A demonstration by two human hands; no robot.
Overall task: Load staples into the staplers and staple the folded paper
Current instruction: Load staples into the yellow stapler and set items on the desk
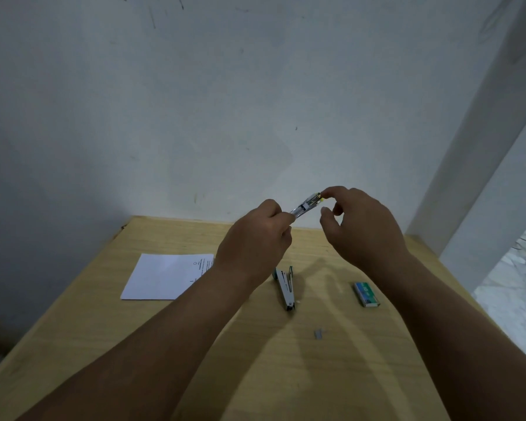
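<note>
At frame centre, the left hand (255, 238) gripped the stapler (305, 205), the right hand (362, 226) pinched its tip; a slip could spill staples.

Light wood-grain worktop (152, 338), w/ its far edge against a pale grey-white wall (195, 101). Wall has dark scuffs & scratches, esp. near the top. White beam (480, 141) slants down on the right. Pale mottled floor (516, 302) shows past the worktop's right edge. Dim shadow at far left.
</note>
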